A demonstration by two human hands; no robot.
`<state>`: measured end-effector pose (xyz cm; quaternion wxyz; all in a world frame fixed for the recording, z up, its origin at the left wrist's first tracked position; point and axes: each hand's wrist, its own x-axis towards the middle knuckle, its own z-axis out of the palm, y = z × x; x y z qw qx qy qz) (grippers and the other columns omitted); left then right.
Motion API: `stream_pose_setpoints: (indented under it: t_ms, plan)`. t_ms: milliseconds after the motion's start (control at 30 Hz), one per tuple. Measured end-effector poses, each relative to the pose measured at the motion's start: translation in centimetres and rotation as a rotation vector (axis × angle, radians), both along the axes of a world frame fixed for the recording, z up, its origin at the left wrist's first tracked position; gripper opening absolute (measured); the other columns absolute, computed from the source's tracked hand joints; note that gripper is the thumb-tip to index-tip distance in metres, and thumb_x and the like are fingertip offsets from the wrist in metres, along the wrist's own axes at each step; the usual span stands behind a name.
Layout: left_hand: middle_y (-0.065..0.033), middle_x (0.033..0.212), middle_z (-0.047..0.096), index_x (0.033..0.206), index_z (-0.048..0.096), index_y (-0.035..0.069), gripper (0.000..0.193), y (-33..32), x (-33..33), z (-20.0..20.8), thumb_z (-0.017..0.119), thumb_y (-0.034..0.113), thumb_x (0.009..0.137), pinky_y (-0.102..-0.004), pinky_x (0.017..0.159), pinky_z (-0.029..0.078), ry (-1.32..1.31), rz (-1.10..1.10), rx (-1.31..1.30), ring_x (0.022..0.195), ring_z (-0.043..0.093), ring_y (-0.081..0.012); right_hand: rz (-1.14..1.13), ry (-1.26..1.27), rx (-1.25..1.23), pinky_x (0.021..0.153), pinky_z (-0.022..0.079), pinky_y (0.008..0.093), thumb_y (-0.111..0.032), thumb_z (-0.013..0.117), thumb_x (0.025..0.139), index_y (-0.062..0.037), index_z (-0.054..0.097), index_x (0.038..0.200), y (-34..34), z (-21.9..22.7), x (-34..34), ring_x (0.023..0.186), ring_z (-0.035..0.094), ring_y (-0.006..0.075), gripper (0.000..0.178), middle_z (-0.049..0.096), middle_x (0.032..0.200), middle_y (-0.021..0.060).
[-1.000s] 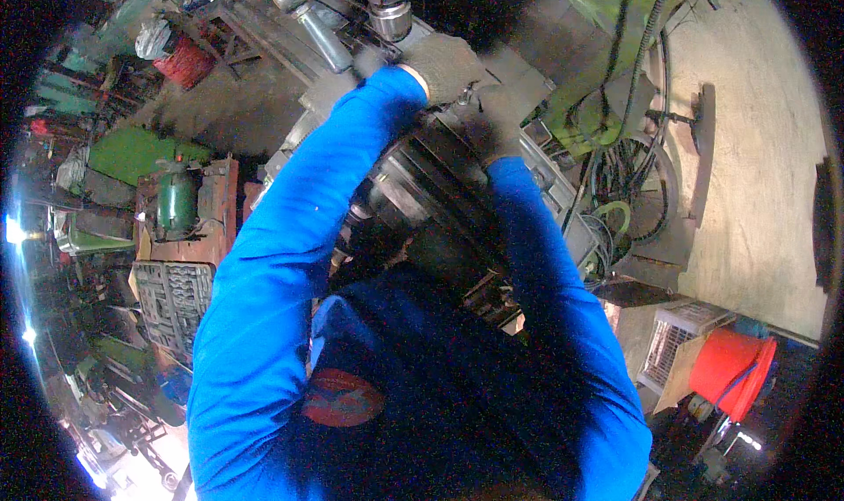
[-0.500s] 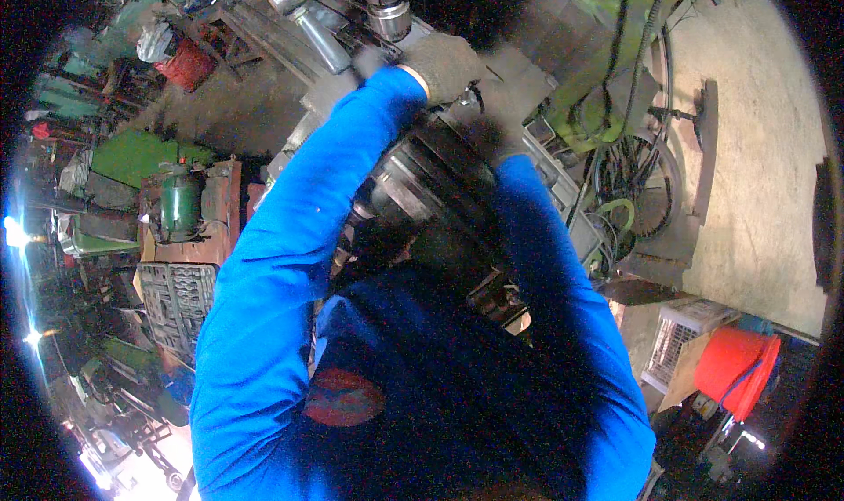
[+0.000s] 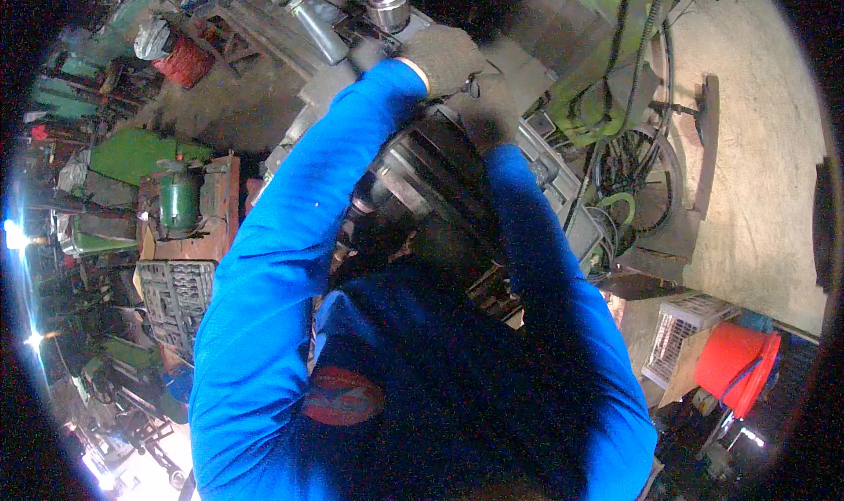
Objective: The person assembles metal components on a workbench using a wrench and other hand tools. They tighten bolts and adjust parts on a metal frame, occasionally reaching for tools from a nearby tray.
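My left hand (image 3: 442, 59), in a grey-brown work glove, is closed just below a drill chuck (image 3: 387, 10); what its fingers hold is hidden. My right hand (image 3: 489, 112), gloved too, is close beside it on the right, dark and blurred, so its fingers cannot be made out. Where the two hands meet, a small dark piece with a shiny spot (image 3: 474, 85) shows. Beneath my hands is a dark metal machine part with a bright bar (image 3: 404, 189). A grey cylindrical handle (image 3: 318, 28) slants down to the left of the chuck.
Cables and a thin wheel (image 3: 646, 180) are beside the machine's right edge. At the left, a green motor-like unit (image 3: 179, 200) and a grey tool case (image 3: 178, 299) rest on a bench. A red bucket (image 3: 183, 61) stands far left, an orange-red container (image 3: 737, 369) lower right.
My right hand has moved up and left, closer to my left hand. My left hand has risen slightly and stays closed.
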<state>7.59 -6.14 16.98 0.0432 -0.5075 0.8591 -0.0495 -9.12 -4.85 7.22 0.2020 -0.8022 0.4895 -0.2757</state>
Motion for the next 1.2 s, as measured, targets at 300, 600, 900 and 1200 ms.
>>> stream_pose_setpoints:
  t_ms: [300,600,900,1200]
  plan:
    - [-0.0161,0.117,0.082,0.125,0.084,0.022,0.030,0.2,0.2,-0.1,0.065,0.023,0.101,-0.0531,0.094,0.064,0.003,0.002,-0.001,0.107,0.079,-0.0404,0.070,0.101,-0.017,0.096,0.056,0.0476,-0.020,0.082,0.089,-0.0042,0.074,0.106,-0.6,-0.5,-0.7,0.107,0.069,0.0432,0.025,0.074,0.111,0.0206]
    - [-0.0171,0.117,0.082,0.124,0.083,0.022,0.030,1.3,-0.9,3.0,0.063,0.026,0.103,-0.0530,0.094,0.064,-0.019,0.005,0.037,0.107,0.079,-0.0410,0.014,-0.012,-0.130,0.096,0.056,0.0520,-0.030,0.079,0.088,-0.0039,0.076,0.105,-1.3,-4.0,-0.5,0.111,0.069,0.0461,0.031,0.075,0.109,0.0236]
    - [-0.0163,0.116,0.081,0.117,0.084,0.019,0.026,0.0,-0.1,0.1,0.067,0.019,0.097,-0.0539,0.094,0.063,0.032,-0.009,0.031,0.110,0.078,-0.0403,-0.024,-0.204,-0.104,0.096,0.056,0.0525,-0.026,0.076,0.088,-0.0012,0.076,0.105,-0.3,-1.1,-0.1,0.109,0.069,0.0446,0.030,0.074,0.110,0.0236]
    - [-0.0159,0.114,0.081,0.115,0.084,0.020,0.026,-0.8,0.5,-1.4,0.068,0.018,0.096,-0.0533,0.094,0.064,0.052,-0.039,-0.036,0.109,0.079,-0.0400,-0.047,-0.118,-0.222,0.097,0.055,0.0532,-0.021,0.074,0.089,-0.0010,0.075,0.104,-0.2,-3.4,-0.3,0.110,0.068,0.0448,0.025,0.074,0.113,0.0230]
